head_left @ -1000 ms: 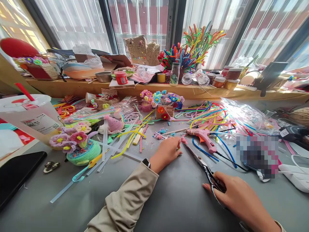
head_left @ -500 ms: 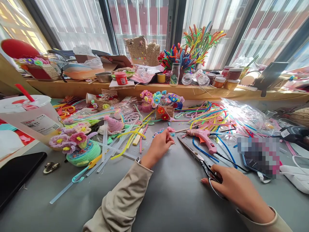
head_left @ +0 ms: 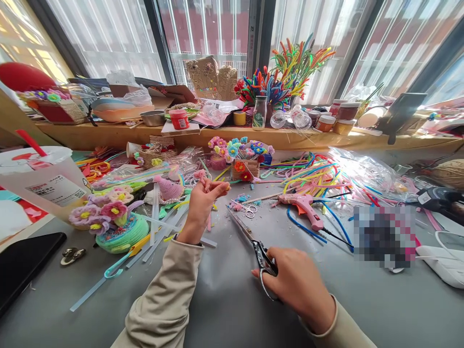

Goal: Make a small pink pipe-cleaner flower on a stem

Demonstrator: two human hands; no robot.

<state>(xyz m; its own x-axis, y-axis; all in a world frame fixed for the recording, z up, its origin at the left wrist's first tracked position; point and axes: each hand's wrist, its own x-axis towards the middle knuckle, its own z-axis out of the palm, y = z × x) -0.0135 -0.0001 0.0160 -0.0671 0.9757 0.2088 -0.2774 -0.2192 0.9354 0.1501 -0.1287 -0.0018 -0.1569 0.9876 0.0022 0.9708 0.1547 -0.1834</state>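
Observation:
My left hand point(head_left: 203, 200) is raised over the middle of the table, its fingertips pinched on a small pink pipe-cleaner piece point(head_left: 199, 174). The fingers partly hide that piece, so its full shape does not show. Large metal scissors point(head_left: 250, 233) with dark handles are gripped in my right hand point(head_left: 299, 285). Their blades look nearly closed and point up and left, apart from the left hand. Beyond the blade tips lie small scissors point(head_left: 250, 211) with pale handles, among pink and blue fluffy scraps point(head_left: 239, 199). A pink glue gun point(head_left: 304, 207) rests to the right of them.
Loose pipe cleaners point(head_left: 308, 176) heap up at the back right. Glue sticks point(head_left: 170, 227) and a green pot of fuzzy flowers point(head_left: 119, 234) are on the left, near a drink cup point(head_left: 54, 179) and a black phone point(head_left: 29, 266). A small flower box point(head_left: 246, 166) stands behind.
Both hands have shifted left, the right one carrying the large scissors along. My left hand has risen and turned with the pink piece, and the small scissors now show on the table.

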